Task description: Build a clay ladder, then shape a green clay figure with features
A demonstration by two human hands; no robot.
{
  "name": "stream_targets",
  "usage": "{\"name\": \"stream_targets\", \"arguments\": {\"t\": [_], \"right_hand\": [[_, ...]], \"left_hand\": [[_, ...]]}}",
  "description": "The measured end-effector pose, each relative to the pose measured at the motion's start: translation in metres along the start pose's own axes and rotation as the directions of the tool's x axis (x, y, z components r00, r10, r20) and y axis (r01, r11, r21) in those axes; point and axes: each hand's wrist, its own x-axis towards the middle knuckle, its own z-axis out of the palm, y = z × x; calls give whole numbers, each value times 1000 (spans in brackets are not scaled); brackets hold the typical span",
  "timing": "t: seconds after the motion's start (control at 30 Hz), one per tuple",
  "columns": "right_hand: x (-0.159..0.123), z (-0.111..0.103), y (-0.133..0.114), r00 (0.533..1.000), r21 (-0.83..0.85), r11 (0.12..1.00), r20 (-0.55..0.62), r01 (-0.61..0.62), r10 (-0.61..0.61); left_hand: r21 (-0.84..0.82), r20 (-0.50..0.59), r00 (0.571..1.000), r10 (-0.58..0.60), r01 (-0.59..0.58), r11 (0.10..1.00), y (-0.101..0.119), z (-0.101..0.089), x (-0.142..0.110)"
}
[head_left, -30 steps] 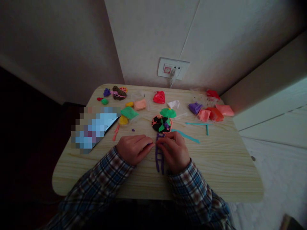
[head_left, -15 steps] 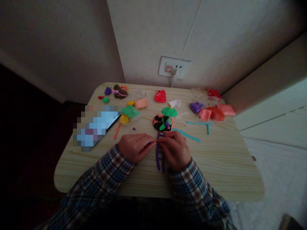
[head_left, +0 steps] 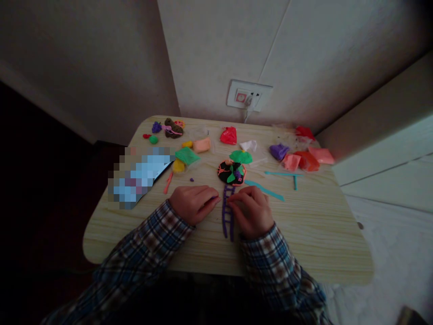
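A purple clay ladder [head_left: 228, 221] lies on the table below a black clay disc [head_left: 223, 175] with green, purple and coral clay pieces on it. Left of the ladder, my left hand [head_left: 194, 203] is closed, with a bit of purple clay showing between thumb and forefinger. My right hand [head_left: 253, 210] reaches over the ladder's right rail, thumb and forefinger nearly together at a rung. Whether those fingertips grip anything is too small to make out. A green clay piece [head_left: 241, 156] touches the far side of the disc.
Left, a phone [head_left: 145, 176] lies blurred out. Beside it are a green clay packet [head_left: 187, 156] and a coral clay strip [head_left: 168, 183]. Right are teal tools [head_left: 284, 174], a teal strip [head_left: 265, 190] and several clay packets [head_left: 306, 160]. A red packet [head_left: 228, 135] sits near the wall socket [head_left: 249, 95].
My hands have moved apart; their fingertips were together over the ladder. The left one has drawn off to the left, and more of the rungs shows. The view has shifted slightly.
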Motion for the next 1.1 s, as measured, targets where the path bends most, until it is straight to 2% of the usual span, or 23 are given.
{"name": "stream_targets", "arguments": {"t": [0.27, 0.53, 0.73, 0.9, 1.1], "right_hand": [[4, -5, -10, 999, -249, 968, 39, 36, -27], [11, -9, -9, 996, -308, 949, 83, 65, -42], [19, -11, -11, 983, -424, 892, 155, 155, -97], [28, -9, -11, 959, -509, 821, 239, 259, -154], [29, -3, -7, 952, -523, 808, 267, 271, -147]], "left_hand": [[-2, 11, 1000, 12, -12, 1000, 0, 0, 0], [-11, -13, 1000, 8, -8, 1000, -1, 2, -1], [5, -17, 1000, -13, 13, 1000, 0, 3, -3], [4, -63, 998, 18, -18, 1000, -2, 6, -3], [20, -90, 996, 25, -23, 1000, -3, 9, -4]]}}
